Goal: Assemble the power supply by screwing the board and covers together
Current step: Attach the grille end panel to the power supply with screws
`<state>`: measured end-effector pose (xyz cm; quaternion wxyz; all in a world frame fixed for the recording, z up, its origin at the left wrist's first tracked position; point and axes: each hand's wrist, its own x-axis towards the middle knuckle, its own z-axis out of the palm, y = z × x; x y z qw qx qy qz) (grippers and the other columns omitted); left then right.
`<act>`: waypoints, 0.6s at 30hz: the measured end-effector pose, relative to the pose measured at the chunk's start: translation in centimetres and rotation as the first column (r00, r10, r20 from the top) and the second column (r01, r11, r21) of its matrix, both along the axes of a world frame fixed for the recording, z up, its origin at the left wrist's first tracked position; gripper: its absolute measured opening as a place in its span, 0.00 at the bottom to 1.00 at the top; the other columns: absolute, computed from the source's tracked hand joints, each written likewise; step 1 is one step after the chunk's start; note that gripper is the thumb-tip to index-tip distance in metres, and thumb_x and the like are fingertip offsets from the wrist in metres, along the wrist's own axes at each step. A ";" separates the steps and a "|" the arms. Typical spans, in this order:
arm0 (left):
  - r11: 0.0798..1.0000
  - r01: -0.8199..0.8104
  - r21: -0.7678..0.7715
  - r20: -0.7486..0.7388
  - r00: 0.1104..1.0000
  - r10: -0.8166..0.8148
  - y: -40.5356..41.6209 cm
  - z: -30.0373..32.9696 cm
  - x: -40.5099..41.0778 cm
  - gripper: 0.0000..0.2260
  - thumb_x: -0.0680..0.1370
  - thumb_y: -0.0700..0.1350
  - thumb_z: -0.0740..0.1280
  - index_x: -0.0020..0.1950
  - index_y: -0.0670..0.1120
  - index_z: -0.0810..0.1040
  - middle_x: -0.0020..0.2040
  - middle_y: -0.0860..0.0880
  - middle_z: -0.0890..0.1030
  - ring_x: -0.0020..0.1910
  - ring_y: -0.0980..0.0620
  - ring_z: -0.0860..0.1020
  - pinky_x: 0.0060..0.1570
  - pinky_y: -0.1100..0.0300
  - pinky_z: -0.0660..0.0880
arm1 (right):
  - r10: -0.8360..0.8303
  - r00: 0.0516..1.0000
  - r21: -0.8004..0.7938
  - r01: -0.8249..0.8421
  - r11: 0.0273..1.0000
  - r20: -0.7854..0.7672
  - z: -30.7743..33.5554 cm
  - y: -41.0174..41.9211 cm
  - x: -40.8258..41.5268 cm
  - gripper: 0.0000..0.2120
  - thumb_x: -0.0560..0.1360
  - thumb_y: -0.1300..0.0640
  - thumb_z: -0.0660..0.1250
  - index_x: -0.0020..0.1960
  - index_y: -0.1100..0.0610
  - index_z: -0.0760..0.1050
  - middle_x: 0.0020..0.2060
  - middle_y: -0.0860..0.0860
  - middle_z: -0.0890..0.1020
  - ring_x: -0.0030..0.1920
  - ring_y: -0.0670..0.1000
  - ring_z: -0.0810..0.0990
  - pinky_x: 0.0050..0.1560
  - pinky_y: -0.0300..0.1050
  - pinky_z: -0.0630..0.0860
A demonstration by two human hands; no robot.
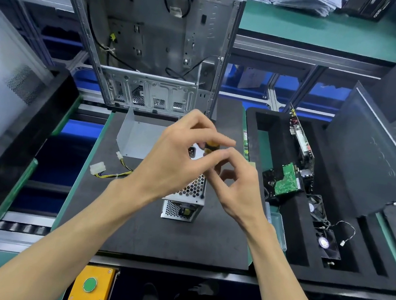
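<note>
- Two hands meet above the mat (145, 233), both on a screwdriver (211, 146) with a yellow-and-black handle.
- Left hand (178, 157): fingers curled round the handle from the left, thumb pressed toward the right hand's fingertip.
- Right hand (234, 182): index finger and thumb pinch the handle's lower part from the right; the other fingers curl loosely underneath.
- The screwdriver's shaft and tip are hidden behind the hands, so where the tip sits cannot be told.
- The power supply (185, 198) stands on the mat directly beneath the hands, its perforated metal side facing the camera, its upper part covered by the left palm.
- A grey cover (138, 139) lies on the mat just behind and left of the supply.
- Cables (113, 171) with white plugs trail from the supply to the left.
- A bare computer case (150, 43) stands at the mat's far edge.
- A foam tray (277, 246) to the right holds a green board (288, 179) and a fan (325, 242).
</note>
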<state>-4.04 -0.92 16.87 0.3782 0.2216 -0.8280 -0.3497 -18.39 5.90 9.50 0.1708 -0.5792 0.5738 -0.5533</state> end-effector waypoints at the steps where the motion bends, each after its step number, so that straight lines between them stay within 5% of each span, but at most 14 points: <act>1: 1.000 -0.009 -0.004 -0.014 1.000 0.009 0.0 0.0 0.0 0.07 0.76 0.41 0.75 0.54 0.47 0.87 0.47 0.48 0.78 0.47 0.51 0.79 0.51 0.59 0.76 | 0.004 1.000 -0.007 -0.004 1.000 0.023 0.0 -0.1 0.1 0.15 0.76 0.51 0.71 0.52 0.63 0.78 0.41 0.47 0.80 0.38 0.49 0.76 0.34 0.42 0.74; 5: 0.993 0.111 0.039 -0.055 0.993 -0.109 0.1 0.1 0.2 0.12 0.77 0.37 0.73 0.60 0.45 0.84 0.49 0.49 0.83 0.50 0.51 0.82 0.53 0.60 0.77 | 0.003 0.993 0.006 -0.004 1.000 0.120 0.1 -0.3 0.3 0.11 0.74 0.51 0.74 0.46 0.55 0.73 0.39 0.45 0.76 0.35 0.50 0.74 0.38 0.56 0.76; 8: 0.969 0.227 0.095 -0.008 0.974 -0.227 0.4 0.0 0.2 0.17 0.79 0.33 0.69 0.66 0.46 0.81 0.51 0.52 0.84 0.52 0.51 0.82 0.56 0.53 0.79 | 0.065 0.990 0.017 -0.068 0.998 0.122 0.4 0.2 0.7 0.12 0.77 0.57 0.68 0.55 0.41 0.75 0.46 0.38 0.80 0.46 0.45 0.80 0.50 0.43 0.77; 10: 0.961 0.257 0.103 0.026 0.965 -0.260 0.8 0.0 0.1 0.17 0.80 0.34 0.66 0.67 0.46 0.80 0.58 0.52 0.84 0.58 0.53 0.81 0.60 0.52 0.78 | 0.096 0.977 0.100 -0.116 0.988 0.190 0.9 0.6 1.2 0.16 0.78 0.58 0.64 0.51 0.36 0.76 0.46 0.36 0.82 0.48 0.42 0.81 0.52 0.38 0.76; 14: 0.973 0.224 -0.056 0.104 0.971 -0.217 1.2 0.4 -0.3 0.15 0.79 0.37 0.67 0.65 0.45 0.81 0.59 0.51 0.82 0.58 0.56 0.80 0.59 0.58 0.77 | 0.105 0.952 0.219 -0.172 0.960 0.287 1.7 0.9 1.6 0.09 0.77 0.55 0.59 0.43 0.54 0.77 0.36 0.44 0.79 0.39 0.43 0.76 0.39 0.41 0.74; 18: 0.984 -0.014 -0.180 0.230 0.972 0.056 1.2 1.4 -0.2 0.12 0.75 0.54 0.72 0.49 0.47 0.80 0.45 0.52 0.76 0.43 0.52 0.75 0.45 0.52 0.76 | 0.122 0.929 0.240 -0.215 0.947 0.349 1.4 1.2 2.1 0.13 0.79 0.54 0.59 0.49 0.64 0.74 0.39 0.49 0.77 0.41 0.47 0.72 0.44 0.46 0.72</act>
